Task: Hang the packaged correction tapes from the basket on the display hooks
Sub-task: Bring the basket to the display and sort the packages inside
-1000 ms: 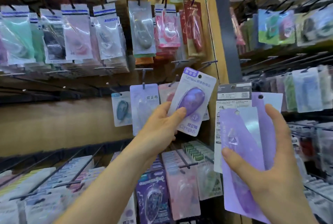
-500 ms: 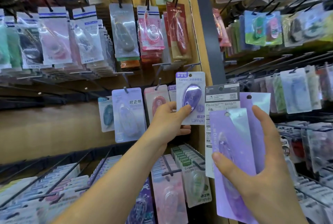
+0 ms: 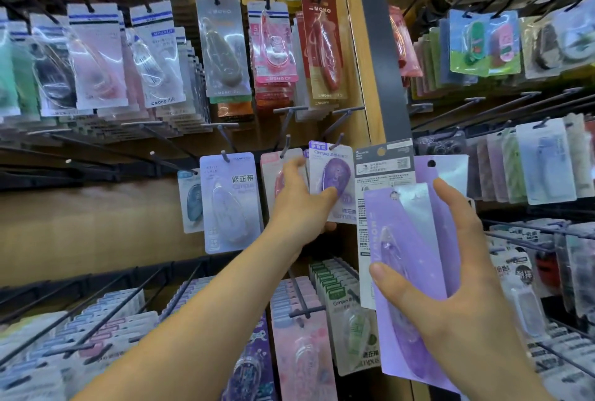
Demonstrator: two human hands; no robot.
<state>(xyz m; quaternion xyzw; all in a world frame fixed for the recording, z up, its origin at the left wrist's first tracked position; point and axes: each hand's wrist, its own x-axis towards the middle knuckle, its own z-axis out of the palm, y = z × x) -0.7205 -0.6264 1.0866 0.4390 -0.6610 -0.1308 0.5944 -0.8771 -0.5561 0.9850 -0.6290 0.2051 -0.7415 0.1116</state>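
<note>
Head view, left hand (image 3: pixel 302 207): thumb and fingers pinch purple tape pack (image 3: pixel 335 175), its top at a hook (image 3: pixel 338 139).
Right hand (image 3: pixel 467 288): spread fingers and thumb clamp stack of packs (image 3: pixel 409 239).

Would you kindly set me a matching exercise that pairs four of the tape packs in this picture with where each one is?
Things:
1. purple Campus pack
2. front lilac pack
3. red MONO pack
4. green-and-pink double pack

Places:
A. hanging high up, just left of the wooden post
B. held in the right hand
C. pinched by the left hand, up at a middle-row hook
D. hanging in the top right of the picture

Pairs: 1-C, 2-B, 3-A, 4-D
</note>
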